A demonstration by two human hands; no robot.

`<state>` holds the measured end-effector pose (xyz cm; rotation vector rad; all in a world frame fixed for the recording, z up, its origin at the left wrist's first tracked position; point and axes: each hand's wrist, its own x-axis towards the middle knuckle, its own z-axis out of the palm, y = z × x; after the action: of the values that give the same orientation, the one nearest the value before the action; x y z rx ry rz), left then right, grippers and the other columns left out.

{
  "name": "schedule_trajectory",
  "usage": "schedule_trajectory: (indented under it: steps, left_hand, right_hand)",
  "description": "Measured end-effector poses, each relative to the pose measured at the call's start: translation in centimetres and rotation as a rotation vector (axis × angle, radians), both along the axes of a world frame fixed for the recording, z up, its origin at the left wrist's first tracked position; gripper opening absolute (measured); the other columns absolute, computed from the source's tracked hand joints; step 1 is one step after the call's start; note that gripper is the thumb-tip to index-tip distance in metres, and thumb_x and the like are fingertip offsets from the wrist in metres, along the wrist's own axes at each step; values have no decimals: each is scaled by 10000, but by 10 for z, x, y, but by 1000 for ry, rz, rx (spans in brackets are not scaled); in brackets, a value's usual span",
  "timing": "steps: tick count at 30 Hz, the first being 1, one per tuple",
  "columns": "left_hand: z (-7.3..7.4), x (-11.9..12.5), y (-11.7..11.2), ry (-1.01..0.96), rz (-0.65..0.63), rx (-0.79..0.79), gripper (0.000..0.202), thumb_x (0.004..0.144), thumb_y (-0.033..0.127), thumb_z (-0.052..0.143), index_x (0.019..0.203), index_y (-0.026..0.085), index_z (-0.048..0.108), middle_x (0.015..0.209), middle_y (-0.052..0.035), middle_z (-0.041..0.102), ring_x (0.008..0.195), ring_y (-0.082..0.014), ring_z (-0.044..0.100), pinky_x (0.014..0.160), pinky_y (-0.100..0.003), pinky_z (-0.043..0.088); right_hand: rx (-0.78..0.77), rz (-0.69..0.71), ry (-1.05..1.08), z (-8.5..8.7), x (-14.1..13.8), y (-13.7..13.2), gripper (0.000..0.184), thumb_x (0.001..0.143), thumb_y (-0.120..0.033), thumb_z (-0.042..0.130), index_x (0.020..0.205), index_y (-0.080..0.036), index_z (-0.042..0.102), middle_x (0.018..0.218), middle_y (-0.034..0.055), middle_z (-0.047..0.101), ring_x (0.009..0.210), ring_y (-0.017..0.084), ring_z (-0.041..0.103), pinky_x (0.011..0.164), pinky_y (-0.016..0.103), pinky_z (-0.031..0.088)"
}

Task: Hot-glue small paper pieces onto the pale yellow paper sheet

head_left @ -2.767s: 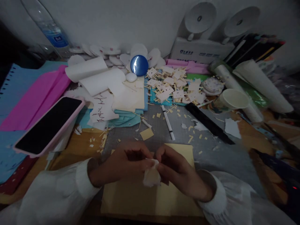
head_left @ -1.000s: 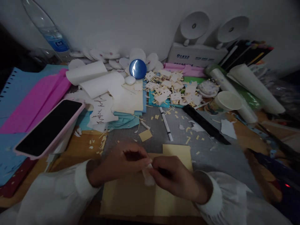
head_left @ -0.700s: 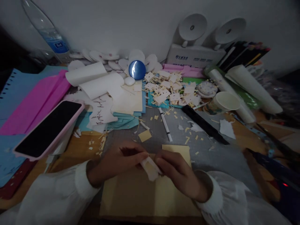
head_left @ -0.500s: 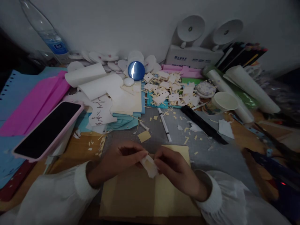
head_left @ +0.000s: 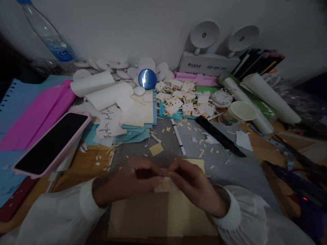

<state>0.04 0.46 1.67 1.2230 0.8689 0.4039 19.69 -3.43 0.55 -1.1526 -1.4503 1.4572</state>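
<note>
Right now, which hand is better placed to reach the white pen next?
Probably the right hand: the white pen lies just beyond it, farther from the left hand. Both hands hold the white piece, so the left might steady it.

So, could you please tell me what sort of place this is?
It looks like a craft worktable against a wall. The signs: a grey mat strewn with scraps, a pile of small square pieces, and the thin white piece that the left hand and right hand hold.
</note>
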Motion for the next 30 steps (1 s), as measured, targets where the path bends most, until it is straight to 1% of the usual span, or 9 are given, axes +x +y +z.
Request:
schedule_trajectory:
  steps: [3,5,9,12,15,19,22,27,30]
  left_hand:
    - [-2,2,-1,-47,75,-166,208,744,330,711,760,141,625,641,5,642,566,-125,625,551,-226,504]
    - [-3,3,-2,-85,128,-253,254,720,352,739,765,144,601,665,-1,662,605,-149,667,578,-247,538]
    - [-4,5,-5,-124,158,-309,242,728,325,745,784,138,602,729,-15,694,674,-150,689,621,-246,560]
    - [-4,5,-6,-142,117,-305,192,756,285,725,797,142,604,742,-8,696,686,-138,685,620,-230,553]
    - [-4,4,-5,-149,78,-248,158,772,262,707,808,139,613,743,-9,690,694,-134,676,631,-230,544]
    - [-3,3,-3,-130,133,-131,136,785,254,687,788,138,616,685,13,657,646,-104,642,608,-201,515]
    - [-3,3,-2,-134,146,-104,143,777,254,690,770,140,603,641,25,642,603,-90,621,577,-184,492]
    - [-4,6,-2,-120,157,-110,160,755,262,698,742,144,589,609,29,631,564,-89,598,550,-186,474]
    - [-5,6,-2,-116,152,-112,165,754,271,697,736,149,587,604,29,626,561,-94,593,554,-196,473]
  right_hand:
    - [-75,-97,229,-1,4,1,234,888,-435,546,873,-202,535,713,-25,488,604,100,431,539,225,355]
    - [-116,-114,335,-3,5,1,253,865,-452,581,929,-213,531,754,-20,508,628,102,451,551,223,368]
    - [-184,-68,365,-5,-1,-2,222,849,-396,630,910,-209,527,740,-26,518,603,83,457,539,209,368]
    - [-208,-71,351,-5,-6,-3,213,847,-376,633,849,-192,526,678,-36,510,554,69,444,505,196,357]
    - [-236,-104,328,-5,-7,-4,225,830,-365,653,812,-185,519,627,-48,506,512,59,441,468,183,344]
    - [-267,-117,345,-7,-6,-4,259,803,-369,680,774,-185,499,608,-58,502,479,50,435,437,172,337]
    - [-282,-106,363,-8,-7,-5,266,796,-354,691,753,-183,492,593,-65,489,471,44,425,434,165,334]
    - [-359,-69,530,-10,-8,-7,211,818,-333,674,823,-191,517,624,-56,525,499,49,451,445,161,343]
    - [-387,-63,558,-11,-9,-7,182,829,-308,668,844,-193,527,633,-57,533,515,46,461,452,152,345]
